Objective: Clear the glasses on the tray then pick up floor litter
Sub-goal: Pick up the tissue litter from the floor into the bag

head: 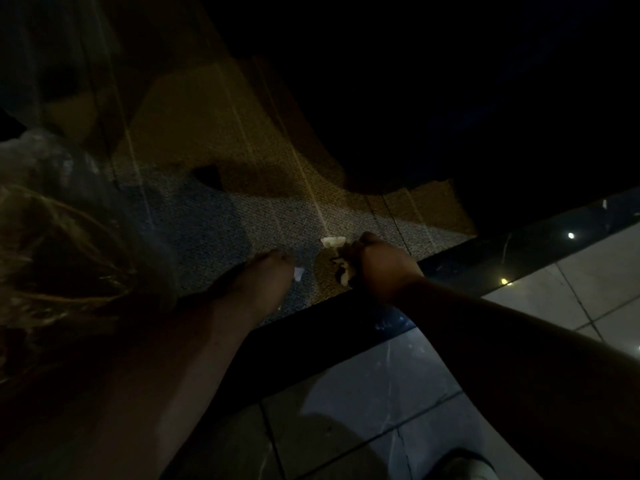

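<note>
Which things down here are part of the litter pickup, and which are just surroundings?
Job:
- left hand at small white scrap
- right hand closed on crumpled litter
- pale scrap on carpet

Surroundings:
- dark border strip
- floor tiles

Dim woven carpet (221,220) meets pale floor tiles (374,386) at a dark border strip (346,317); white litter scraps (333,241) lie on the carpet.

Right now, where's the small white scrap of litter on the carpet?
In the head view, the small white scrap of litter lies on the woven carpet, centre frame, just beyond the right hand.
</note>
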